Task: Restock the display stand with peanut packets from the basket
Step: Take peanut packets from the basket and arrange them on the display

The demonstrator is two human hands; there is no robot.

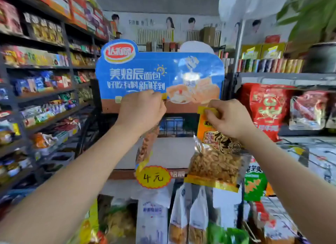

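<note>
Before the blue cardboard display stand, the right hand pinches the top edge of an orange-and-clear plastic peanut packet hanging below its fingers; the left hand likewise pinches a second, edge-on peanut packet dangling beneath

Stocked shop shelves, poster wall

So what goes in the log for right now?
left hand: holds peanut packet | right hand: holds second packet | display stand: both raised before it

Left hand, right hand each pinch peanut packet.
</note>
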